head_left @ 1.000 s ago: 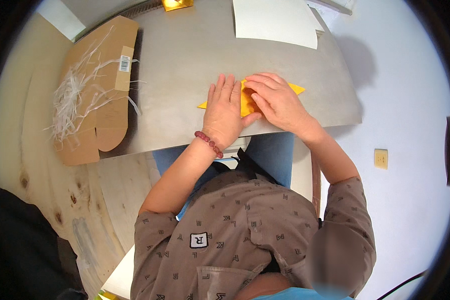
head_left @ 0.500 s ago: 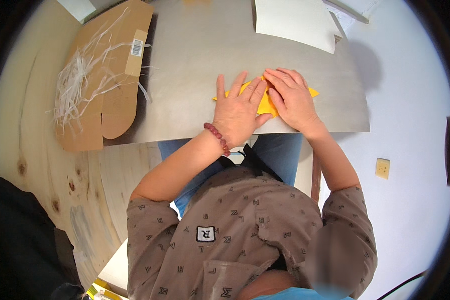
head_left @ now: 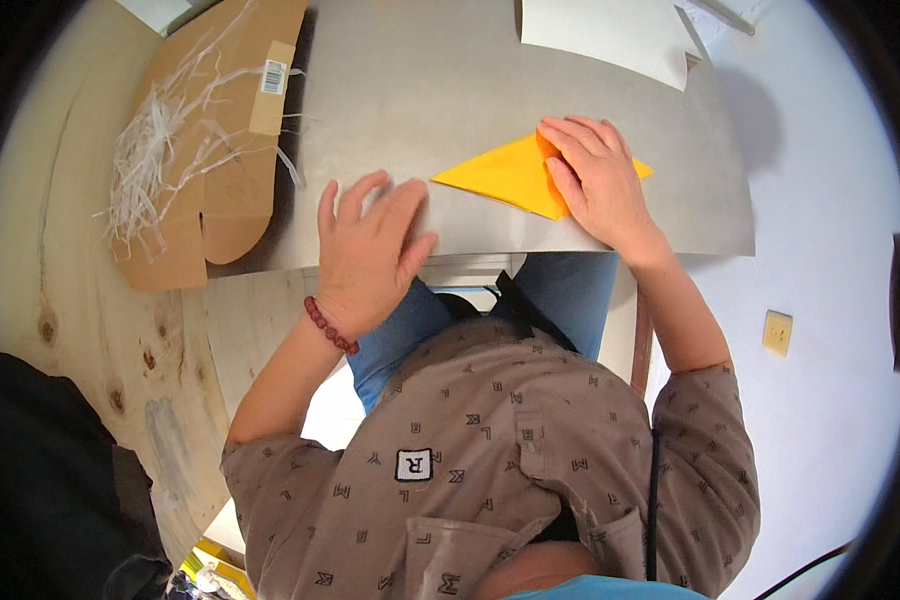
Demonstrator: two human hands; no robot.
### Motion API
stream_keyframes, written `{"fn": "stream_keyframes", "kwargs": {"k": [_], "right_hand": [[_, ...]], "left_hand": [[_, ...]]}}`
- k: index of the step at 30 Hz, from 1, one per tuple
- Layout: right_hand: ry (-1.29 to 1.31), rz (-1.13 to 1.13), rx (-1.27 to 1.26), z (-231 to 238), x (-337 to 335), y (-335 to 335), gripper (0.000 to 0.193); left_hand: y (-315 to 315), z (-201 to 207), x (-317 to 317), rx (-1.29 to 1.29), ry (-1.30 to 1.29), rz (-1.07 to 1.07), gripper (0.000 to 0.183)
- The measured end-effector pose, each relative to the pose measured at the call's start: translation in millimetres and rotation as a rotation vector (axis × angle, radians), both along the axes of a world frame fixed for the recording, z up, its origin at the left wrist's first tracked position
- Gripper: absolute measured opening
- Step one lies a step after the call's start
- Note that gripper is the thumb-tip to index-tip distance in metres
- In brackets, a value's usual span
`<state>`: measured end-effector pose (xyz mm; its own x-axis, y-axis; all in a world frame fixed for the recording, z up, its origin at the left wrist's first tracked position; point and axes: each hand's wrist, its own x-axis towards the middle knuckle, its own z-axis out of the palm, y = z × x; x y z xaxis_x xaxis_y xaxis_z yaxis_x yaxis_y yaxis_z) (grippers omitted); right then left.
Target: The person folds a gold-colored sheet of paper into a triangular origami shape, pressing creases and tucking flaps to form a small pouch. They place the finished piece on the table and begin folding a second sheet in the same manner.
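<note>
A piece of yellow folded paper (head_left: 505, 176) lies on the grey tabletop, with one long point to the left and a short tip past my right hand. My right hand (head_left: 605, 185) rests on its right part, fingers stretched together over it and thumb apart. An orange-shaded strip of the paper shows beside those fingertips; what lies beneath the palm is hidden. To the left of the paper and apart from it, my left hand (head_left: 370, 240) is open and slightly blurred over the table's near edge. It wears a dark red bead bracelet and holds nothing.
Brown cardboard (head_left: 240, 190) with a barcode label lies at the left, under a tangle of white plastic strips (head_left: 145, 150). A white sheet (head_left: 610, 35) is at the far right of the metal table (head_left: 400, 80). The white wall with an outlet (head_left: 777, 332) stands at the right.
My left hand has come off the yellow paper and moved left. The paper's left part is now uncovered. My right hand stays on the paper.
</note>
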<state>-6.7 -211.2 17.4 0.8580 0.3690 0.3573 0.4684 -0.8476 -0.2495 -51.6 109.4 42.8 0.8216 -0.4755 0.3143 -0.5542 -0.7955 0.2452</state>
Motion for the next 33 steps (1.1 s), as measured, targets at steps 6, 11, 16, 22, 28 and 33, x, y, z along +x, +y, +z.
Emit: {"fn": "stream_keyframes", "kwargs": {"k": [6, 11, 16, 22, 28, 33], "right_hand": [[-0.021, 0.003, 0.028, -3.4, -0.1, 0.8, 0.038], [-0.120, 0.035, 0.089, 4.1, -5.4, -3.5, 0.036], [0.022, 0.215, 0.091, 18.6, -30.9, -25.2, 0.031], [0.099, 0.285, 0.092, 15.1, -25.9, -34.6, 0.029], [0.002, 0.320, -0.015, 31.3, -3.9, -40.0, 0.022], [-0.126, 0.263, -0.010, 30.8, 28.1, -20.7, 0.024]], "left_hand": [[-35.9, -11.2, 37.3, -0.160, -0.113, -0.204, 0.035], [-40.1, -20.8, 43.1, -0.155, -0.021, -0.231, 0.032], [-37.8, -23.0, 43.0, -0.160, -0.036, -0.239, 0.031], [-37.4, -21.4, 42.7, -0.195, -0.011, -0.241, 0.031], [-45.0, -14.5, 23.5, -0.216, 0.067, -0.180, 0.034], [-65.0, -12.9, -5.6, -0.212, 0.080, -0.155, 0.043]]}}
